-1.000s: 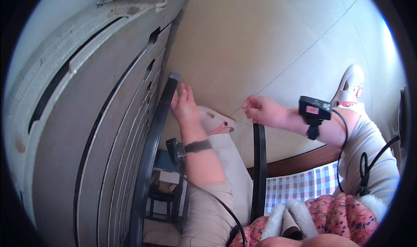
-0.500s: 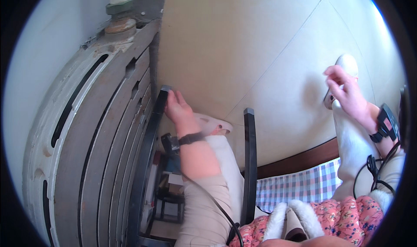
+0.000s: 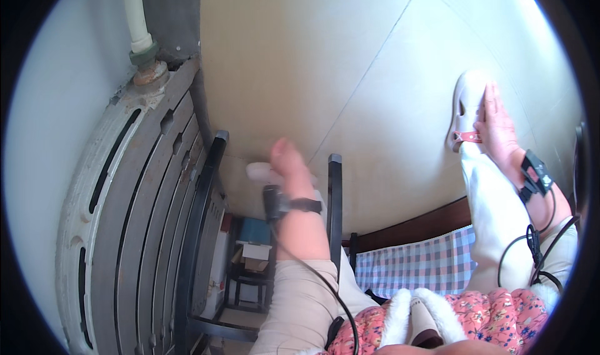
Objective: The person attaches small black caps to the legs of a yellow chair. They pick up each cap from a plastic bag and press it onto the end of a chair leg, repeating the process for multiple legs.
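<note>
My left hand (image 3: 289,158) is over the gap between two black bars with grey end caps, the left bar (image 3: 206,199) beside the radiator and the right bar (image 3: 335,199) near my leg. It touches neither bar, and motion smears its fingers. My right hand (image 3: 498,129) is open, its fingers stretched out beside the white shoe (image 3: 470,99) with a red patterned strap on my right foot. Whether it touches the shoe I cannot tell. My other pale shoe (image 3: 259,172) is partly hidden behind the left hand. Each wrist wears a black strapped device.
A grey ribbed radiator (image 3: 134,230) stands at the left wall, with a white pipe (image 3: 135,17) above it. Below lie a black crossbar (image 3: 225,330), a blue box (image 3: 254,231) and a checked cloth (image 3: 412,261) by a brown wooden edge. Black cables (image 3: 312,283) trail from my wrists.
My left hand has moved right, away from the left black bar's tip. My right hand has straightened its fingers alongside the shoe. The whole view has shifted slightly.
</note>
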Available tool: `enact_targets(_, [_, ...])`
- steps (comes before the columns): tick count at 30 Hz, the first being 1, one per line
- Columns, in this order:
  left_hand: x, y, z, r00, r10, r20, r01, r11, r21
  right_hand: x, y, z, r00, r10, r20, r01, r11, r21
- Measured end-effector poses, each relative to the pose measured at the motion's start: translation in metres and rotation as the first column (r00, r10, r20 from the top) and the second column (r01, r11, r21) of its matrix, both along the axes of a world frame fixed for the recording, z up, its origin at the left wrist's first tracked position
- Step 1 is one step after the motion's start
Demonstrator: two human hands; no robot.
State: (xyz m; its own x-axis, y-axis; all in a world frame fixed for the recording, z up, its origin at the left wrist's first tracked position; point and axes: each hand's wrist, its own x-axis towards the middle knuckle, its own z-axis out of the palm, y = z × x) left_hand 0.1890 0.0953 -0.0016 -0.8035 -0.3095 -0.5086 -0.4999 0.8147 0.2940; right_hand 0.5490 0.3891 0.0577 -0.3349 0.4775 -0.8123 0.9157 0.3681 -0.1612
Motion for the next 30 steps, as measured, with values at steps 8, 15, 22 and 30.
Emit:
enact_targets(8, [0.106, 0.098, 0.047, 0.573, -0.555, 0.603, 0.453, 0.828, 0.331, 0.001, 0.007, -0.002, 0.993, -0.01, 0.117, 0.022, 0.994, -0.11])
enact_targets(15, [0.182, 0.111, 0.143, -0.358, -0.534, 0.766, 0.76, 0.311, 0.571, 0.007, 0.001, -0.018, 0.992, 0.076, 0.098, -0.072, 0.996, -0.043])
enact_targets(22, [0.208, 0.109, 0.22, -0.303, -0.383, 0.873, 0.766, 0.446, 0.462, -0.003, 0.001, -0.018, 0.968, 0.161, 0.194, -0.154, 0.987, -0.055])
enact_targets(30, [0.225, 0.171, 0.206, 0.084, -0.794, 0.603, 0.849, 0.374, 0.374, -0.02, -0.004, -0.027, 0.958, 0.111, 0.263, -0.119, 0.993, 0.017])
